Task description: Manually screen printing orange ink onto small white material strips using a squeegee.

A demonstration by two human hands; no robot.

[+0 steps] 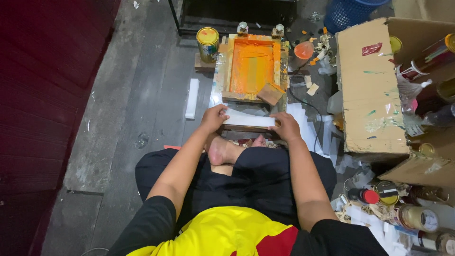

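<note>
Both hands grip one white strip (250,121), fingers curled over its ends: left hand (213,118) at the left end, right hand (286,126) at the right. The strip's long axis runs left to right, seemingly resting on a wooden block just near of the orange-inked printing frame (252,66). A paint tin (208,43) stands far left.

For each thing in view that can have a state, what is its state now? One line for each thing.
left hand: grips the left end of the white strips.
right hand: grips their right end.
white strips: stacked flat, held at both ends.
printing frame: lies flat, coated with orange ink.
wooden squeegee: rests tilted on the frame's near right corner.
paint can: upright, lid on.
cardboard box: on its side, opening to the right, cans inside.
</note>
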